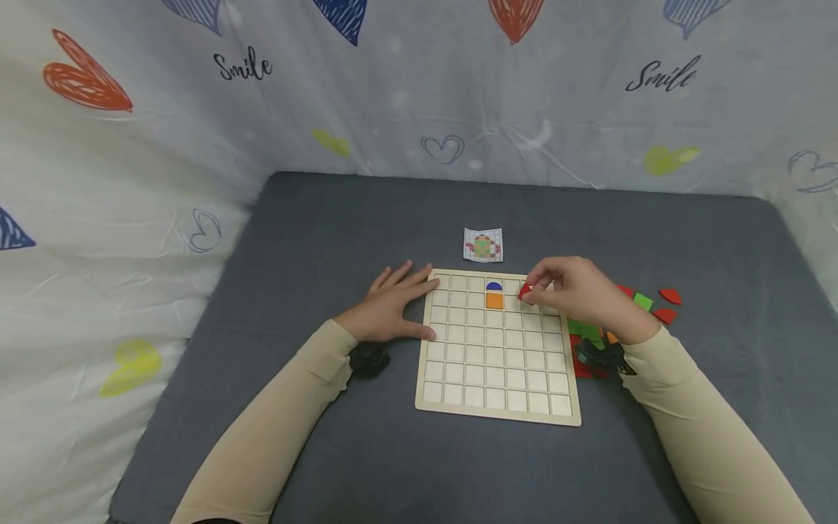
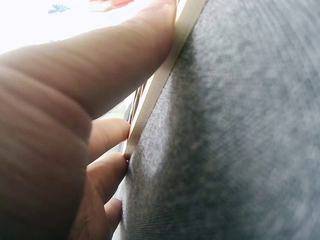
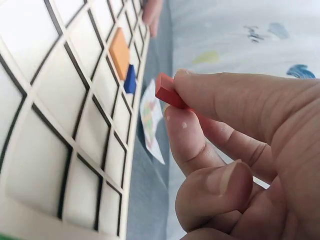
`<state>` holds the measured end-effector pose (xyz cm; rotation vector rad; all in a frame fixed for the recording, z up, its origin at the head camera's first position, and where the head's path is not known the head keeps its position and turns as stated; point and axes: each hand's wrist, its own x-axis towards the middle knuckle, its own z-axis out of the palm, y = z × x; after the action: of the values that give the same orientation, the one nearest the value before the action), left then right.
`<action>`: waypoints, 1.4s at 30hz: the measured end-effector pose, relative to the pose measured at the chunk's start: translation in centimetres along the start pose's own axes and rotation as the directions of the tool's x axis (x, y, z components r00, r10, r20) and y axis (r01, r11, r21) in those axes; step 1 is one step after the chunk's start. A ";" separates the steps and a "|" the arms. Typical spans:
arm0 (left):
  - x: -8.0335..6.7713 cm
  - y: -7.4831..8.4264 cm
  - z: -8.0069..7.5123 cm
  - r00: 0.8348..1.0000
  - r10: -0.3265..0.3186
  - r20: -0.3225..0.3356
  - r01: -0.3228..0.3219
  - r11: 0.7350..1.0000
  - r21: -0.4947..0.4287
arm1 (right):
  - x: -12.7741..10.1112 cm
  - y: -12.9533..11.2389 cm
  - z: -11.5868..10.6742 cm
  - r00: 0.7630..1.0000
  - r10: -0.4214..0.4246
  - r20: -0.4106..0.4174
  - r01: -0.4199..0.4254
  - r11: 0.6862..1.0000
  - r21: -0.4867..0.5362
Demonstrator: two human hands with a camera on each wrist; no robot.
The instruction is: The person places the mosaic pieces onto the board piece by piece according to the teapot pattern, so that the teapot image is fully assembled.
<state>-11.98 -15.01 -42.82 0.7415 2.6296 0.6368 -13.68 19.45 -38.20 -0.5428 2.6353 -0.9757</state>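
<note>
A wooden grid board lies on the dark cloth. My left hand is spread at its left side, straight fingers and thumb touching the frame; the left wrist view shows the thumb against the board's edge. Between thumb and index finger, my right hand pinches a small red block, held above the upper right cells. Set in the grid's upper rows are a blue half-round piece and, just below it, an orange square.
Behind the board lies a printed pattern card. Loose red pieces and green pieces are scattered right of the board, partly hidden under my right wrist. A patterned white curtain hangs behind the table.
</note>
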 end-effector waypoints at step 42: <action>0.2 -0.2 0.2 1.000 0.009 0.002 -0.009 1.000 -0.009 | 1.2 0.7 3.4 0.999 0.027 -0.016 -0.027 1.000 0.007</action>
<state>-12.13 -15.03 -43.08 0.7509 2.6216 0.6498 -13.67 17.47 -41.26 -0.4979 2.6455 -0.9846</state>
